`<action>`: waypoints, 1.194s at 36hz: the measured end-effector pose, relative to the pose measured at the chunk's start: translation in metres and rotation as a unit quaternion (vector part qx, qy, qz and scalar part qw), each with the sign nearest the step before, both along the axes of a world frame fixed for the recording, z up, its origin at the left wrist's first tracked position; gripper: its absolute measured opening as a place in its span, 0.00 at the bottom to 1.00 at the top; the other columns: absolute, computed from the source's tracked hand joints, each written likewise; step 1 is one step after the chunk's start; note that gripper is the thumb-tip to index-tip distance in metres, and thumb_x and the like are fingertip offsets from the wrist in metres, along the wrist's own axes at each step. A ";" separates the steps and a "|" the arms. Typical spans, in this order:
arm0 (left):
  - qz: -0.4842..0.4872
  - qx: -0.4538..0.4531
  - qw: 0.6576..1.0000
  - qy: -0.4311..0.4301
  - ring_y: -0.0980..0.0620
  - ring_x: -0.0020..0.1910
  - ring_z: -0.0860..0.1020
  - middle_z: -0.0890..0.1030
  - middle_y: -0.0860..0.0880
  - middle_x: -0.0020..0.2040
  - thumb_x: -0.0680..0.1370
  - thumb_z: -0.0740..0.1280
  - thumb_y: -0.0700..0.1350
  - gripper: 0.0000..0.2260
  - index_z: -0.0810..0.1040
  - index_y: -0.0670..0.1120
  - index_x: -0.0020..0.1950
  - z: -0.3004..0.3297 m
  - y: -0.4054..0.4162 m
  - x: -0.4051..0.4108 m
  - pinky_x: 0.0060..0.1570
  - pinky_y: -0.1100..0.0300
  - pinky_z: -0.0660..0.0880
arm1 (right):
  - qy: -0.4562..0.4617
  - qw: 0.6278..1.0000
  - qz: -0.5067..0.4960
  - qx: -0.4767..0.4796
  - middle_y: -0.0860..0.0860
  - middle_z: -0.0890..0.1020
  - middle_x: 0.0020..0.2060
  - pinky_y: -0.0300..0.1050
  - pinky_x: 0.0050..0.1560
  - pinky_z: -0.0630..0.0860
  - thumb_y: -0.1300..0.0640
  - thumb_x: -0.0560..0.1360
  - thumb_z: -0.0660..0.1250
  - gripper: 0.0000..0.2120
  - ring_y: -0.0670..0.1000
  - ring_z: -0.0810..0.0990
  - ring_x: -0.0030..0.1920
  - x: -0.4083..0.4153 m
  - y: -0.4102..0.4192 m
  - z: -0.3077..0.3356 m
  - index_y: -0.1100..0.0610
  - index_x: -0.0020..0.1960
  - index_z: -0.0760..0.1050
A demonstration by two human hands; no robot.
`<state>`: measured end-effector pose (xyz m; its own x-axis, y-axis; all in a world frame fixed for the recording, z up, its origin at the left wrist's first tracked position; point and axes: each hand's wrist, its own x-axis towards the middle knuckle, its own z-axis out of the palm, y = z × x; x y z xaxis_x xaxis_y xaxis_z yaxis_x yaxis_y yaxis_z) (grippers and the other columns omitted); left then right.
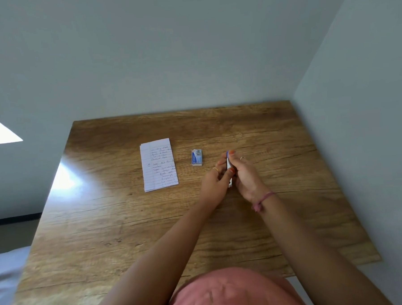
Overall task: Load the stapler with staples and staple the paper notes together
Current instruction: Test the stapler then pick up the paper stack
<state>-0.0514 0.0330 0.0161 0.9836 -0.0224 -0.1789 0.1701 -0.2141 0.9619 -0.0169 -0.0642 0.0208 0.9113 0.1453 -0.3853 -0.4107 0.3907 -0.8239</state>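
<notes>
A small blue and white stapler is held upright between both hands above the wooden table. My right hand wraps its right side, thumb and fingers closed on it. My left hand grips its lower left side, and only a thin strip of the stapler shows between the fingers. A small blue staple box lies on the table just left of the hands. Further left lies a stack of lined paper notes with handwriting, flat on the table.
Pale walls close off the table's far and right edges. A bright patch of glare lies on the table's left part. A pink band circles my right wrist. Pink clothing fills the bottom of the view.
</notes>
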 end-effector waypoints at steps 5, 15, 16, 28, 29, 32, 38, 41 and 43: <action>-0.007 -0.029 0.999 0.013 0.55 0.51 0.80 0.84 0.47 0.51 0.81 0.63 0.45 0.12 0.79 0.45 0.61 0.002 0.009 -0.002 0.45 0.69 0.74 | -0.009 0.999 -0.012 -0.041 0.52 0.81 0.40 0.42 0.41 0.79 0.51 0.81 0.58 0.14 0.48 0.82 0.38 -0.001 0.007 -0.002 0.61 0.54 0.75; 0.054 0.053 0.997 -0.032 0.57 0.36 0.78 0.84 0.50 0.40 0.80 0.64 0.52 0.09 0.82 0.52 0.52 0.004 0.049 -0.006 0.34 0.65 0.73 | -0.047 0.982 -0.013 -0.184 0.50 0.83 0.35 0.46 0.38 0.78 0.43 0.77 0.64 0.16 0.49 0.82 0.35 0.015 0.025 0.012 0.56 0.46 0.77; 0.065 0.054 0.996 -0.035 0.56 0.37 0.78 0.85 0.48 0.41 0.80 0.64 0.51 0.07 0.82 0.53 0.50 0.005 0.055 -0.006 0.33 0.67 0.72 | -0.058 0.976 -0.015 -0.210 0.49 0.83 0.35 0.46 0.39 0.78 0.43 0.77 0.64 0.15 0.48 0.82 0.35 0.018 0.027 0.013 0.55 0.45 0.77; 0.149 0.085 0.983 -0.072 0.69 0.42 0.78 0.82 0.59 0.42 0.80 0.65 0.46 0.06 0.81 0.49 0.53 0.009 0.108 0.003 0.41 0.76 0.72 | -0.133 0.870 -0.005 -0.475 0.50 0.70 0.26 0.41 0.26 0.66 0.43 0.77 0.63 0.21 0.50 0.70 0.26 0.035 0.041 0.006 0.55 0.33 0.65; 0.158 0.093 0.980 -0.074 0.70 0.42 0.77 0.81 0.59 0.42 0.80 0.65 0.45 0.06 0.81 0.48 0.53 0.008 0.112 0.004 0.41 0.77 0.71 | -0.135 0.860 -0.006 -0.492 0.49 0.69 0.25 0.38 0.24 0.64 0.44 0.77 0.63 0.21 0.48 0.68 0.25 0.036 0.041 0.004 0.55 0.32 0.64; 0.194 0.130 0.969 -0.080 0.65 0.44 0.78 0.81 0.58 0.44 0.80 0.64 0.44 0.07 0.81 0.47 0.54 0.008 0.124 0.006 0.38 0.77 0.70 | -0.124 0.835 0.003 -0.537 0.52 0.74 0.30 0.38 0.25 0.68 0.44 0.78 0.63 0.20 0.50 0.72 0.28 0.037 0.039 0.001 0.57 0.35 0.68; 0.264 0.206 0.942 -0.036 0.48 0.60 0.72 0.71 0.43 0.63 0.80 0.65 0.46 0.16 0.73 0.40 0.65 0.003 0.145 0.007 0.58 0.54 0.72 | -0.113 0.759 0.008 -0.641 0.62 0.79 0.48 0.48 0.42 0.71 0.44 0.77 0.63 0.21 0.59 0.78 0.48 0.039 0.036 -0.001 0.64 0.47 0.74; 0.269 0.267 0.924 0.047 0.40 0.70 0.61 0.64 0.38 0.69 0.78 0.66 0.53 0.28 0.67 0.36 0.69 0.003 0.153 0.007 0.67 0.45 0.62 | -0.112 0.732 0.018 -0.672 0.61 0.79 0.49 0.51 0.47 0.75 0.44 0.78 0.62 0.23 0.59 0.77 0.49 0.040 0.035 0.000 0.66 0.50 0.75; 0.255 0.282 0.921 0.085 0.38 0.72 0.58 0.61 0.36 0.71 0.77 0.66 0.57 0.32 0.65 0.35 0.70 0.005 0.155 0.008 0.69 0.43 0.58 | -0.113 0.719 0.022 -0.685 0.61 0.78 0.50 0.54 0.50 0.76 0.44 0.78 0.61 0.23 0.59 0.77 0.50 0.039 0.037 0.000 0.65 0.51 0.75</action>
<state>-0.0431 0.1880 0.0208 0.7971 0.5786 -0.1728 0.5246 -0.5219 0.6726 0.0225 -0.0275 0.0205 0.9792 -0.1992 -0.0375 -0.1932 -0.8609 -0.4707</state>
